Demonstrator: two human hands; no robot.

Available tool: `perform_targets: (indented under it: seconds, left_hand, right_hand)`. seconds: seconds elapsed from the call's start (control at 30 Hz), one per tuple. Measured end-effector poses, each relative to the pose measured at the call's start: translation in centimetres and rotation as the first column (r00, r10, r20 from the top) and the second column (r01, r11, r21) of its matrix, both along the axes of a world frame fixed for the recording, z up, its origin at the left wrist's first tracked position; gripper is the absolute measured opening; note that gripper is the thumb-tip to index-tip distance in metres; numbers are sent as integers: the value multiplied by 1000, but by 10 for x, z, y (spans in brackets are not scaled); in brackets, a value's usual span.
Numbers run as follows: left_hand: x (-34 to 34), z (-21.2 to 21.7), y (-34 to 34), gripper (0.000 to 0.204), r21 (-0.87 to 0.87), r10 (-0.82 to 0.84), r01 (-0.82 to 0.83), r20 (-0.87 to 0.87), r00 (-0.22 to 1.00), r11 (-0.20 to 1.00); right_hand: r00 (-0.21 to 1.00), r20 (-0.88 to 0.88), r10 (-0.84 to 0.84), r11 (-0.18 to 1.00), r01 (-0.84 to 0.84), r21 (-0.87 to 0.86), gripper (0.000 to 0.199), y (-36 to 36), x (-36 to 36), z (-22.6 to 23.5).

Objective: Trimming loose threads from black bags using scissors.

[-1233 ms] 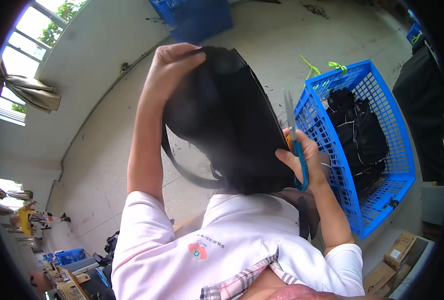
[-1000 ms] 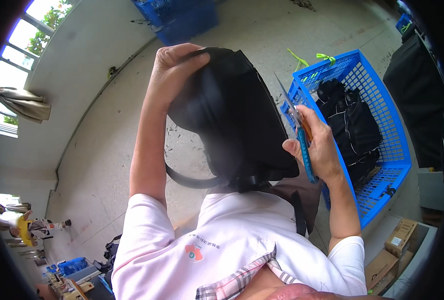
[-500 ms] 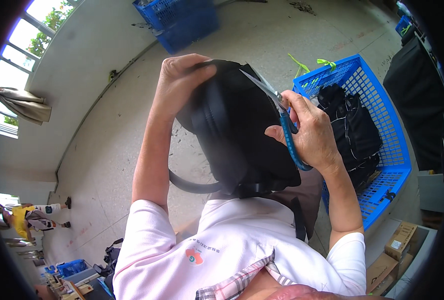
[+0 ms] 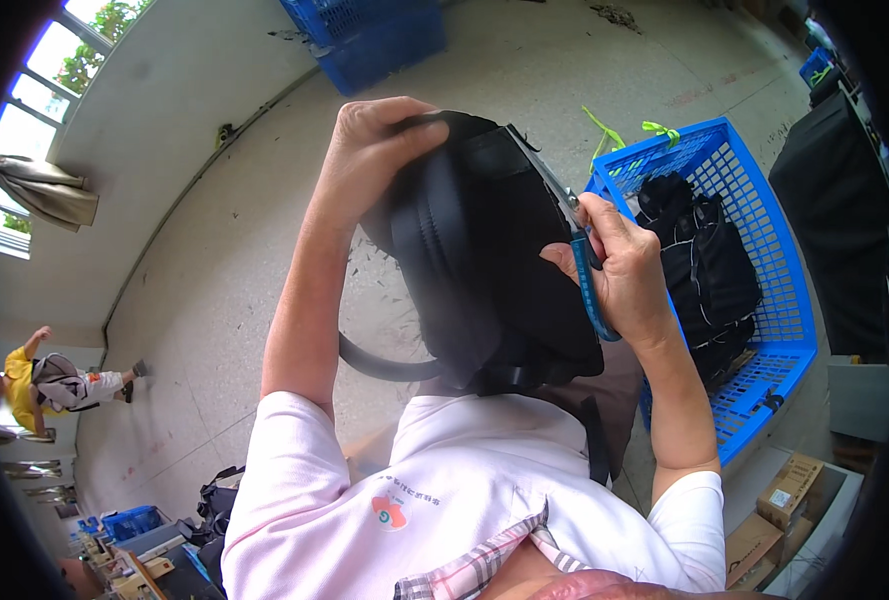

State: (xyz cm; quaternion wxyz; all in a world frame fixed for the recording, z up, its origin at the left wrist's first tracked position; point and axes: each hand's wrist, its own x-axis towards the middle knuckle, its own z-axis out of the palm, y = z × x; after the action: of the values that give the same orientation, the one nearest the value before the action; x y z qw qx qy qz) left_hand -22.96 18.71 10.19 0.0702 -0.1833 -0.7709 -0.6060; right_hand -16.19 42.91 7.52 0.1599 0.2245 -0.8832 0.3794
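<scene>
A black bag (image 4: 484, 270) rests on my lap, its far end raised. At its far left corner my left hand (image 4: 379, 140) grips the fabric between thumb and fingers. My right hand (image 4: 619, 265) holds scissors (image 4: 581, 270) with blue handles. Their blades, nearly together, lie along the bag's right edge, with the tips by its far corner. A curved dark strap or tube (image 4: 384, 365) loops out from the bag's left side.
A blue plastic basket (image 4: 789, 240) with black bags (image 4: 709, 265) stands close on my right. Blue crates (image 4: 384, 50) are on the floor ahead. Cardboard boxes (image 4: 779, 510) lie at the lower right. Another person (image 4: 59, 385) in a yellow top is far off at the left.
The scissor blades have come from spread to nearly together, and moved a little right along the bag's edge. My left hand and the bag's far end have shifted slightly right.
</scene>
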Motion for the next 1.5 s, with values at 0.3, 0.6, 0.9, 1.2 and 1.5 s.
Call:
perform_targets:
  seconds: [0.3, 0.6, 0.9, 1.2, 1.5]
  left_hand:
    - [1, -2, 7, 10, 25, -49, 49, -10, 999, 998]
    - [4, -2, 14, 10, 57, -69, 70, -16, 998, 996]
    - [-1, -9, 16, 10, 69, -121, 123, -32, 992, 990]
    - [-7, -11, 25, 11, -98, -132, 125, -70, 989, 987]
    - [-1, -41, -19, 40, 359, 549, -455, -226, 805, 815]
  right_hand:
    - [996, -77, 54, 994, -46, 103, 42, 7, -13, 15]
    - [990, -46, 132, 976, -122, 180, 38, 24, -19, 19]
    - [978, -118, 174, 952, -136, 275, 44, 23, -28, 23]
    - [971, 139, 192, 972, -208, 106, 41, 21, -32, 25]
    - [978, 187, 88, 644, 88, -760, 40, 23, -51, 13]
